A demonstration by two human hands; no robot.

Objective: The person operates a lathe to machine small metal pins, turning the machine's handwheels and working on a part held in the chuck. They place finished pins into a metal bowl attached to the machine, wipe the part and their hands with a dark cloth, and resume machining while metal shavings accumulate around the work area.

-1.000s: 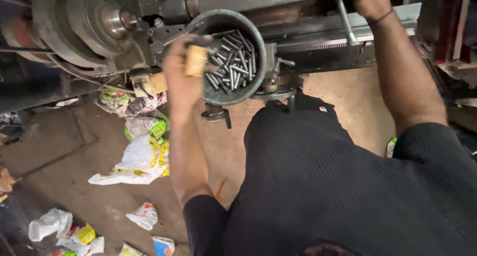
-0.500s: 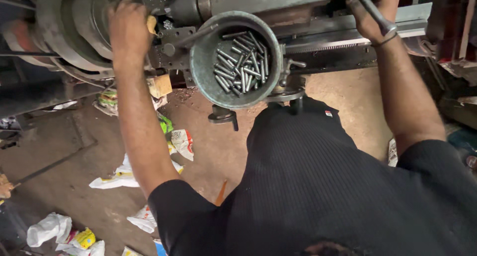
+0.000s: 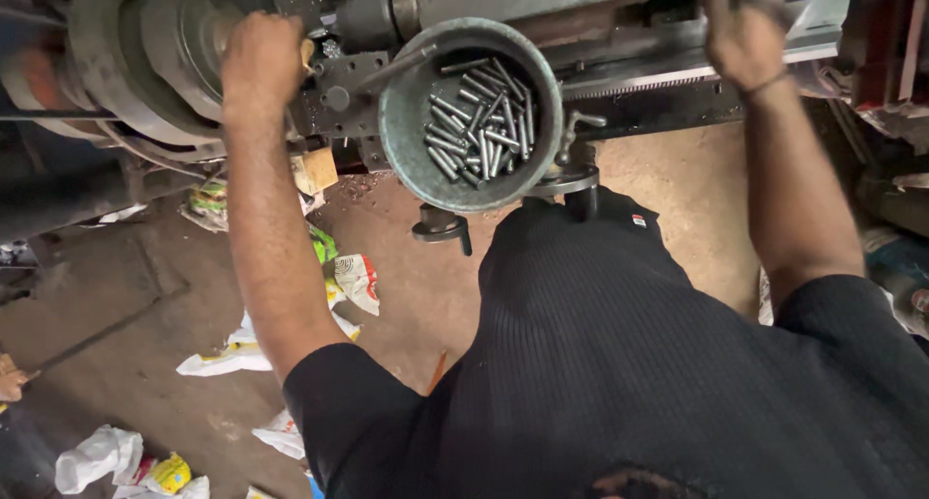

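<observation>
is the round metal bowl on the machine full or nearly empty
Partly filled: the metal bowl holds a loose heap of short steel pins across its bottom, with its inner wall bare above them.

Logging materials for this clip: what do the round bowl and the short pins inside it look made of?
Bowl: seemingly metal, dull grey-green with a worn, tarnished rim and no gloss. Pins: likely steel, since the grey cylinders catch bright highlights along their lengths. The left hand is at the machine beside the bowl, not touching it.
</observation>
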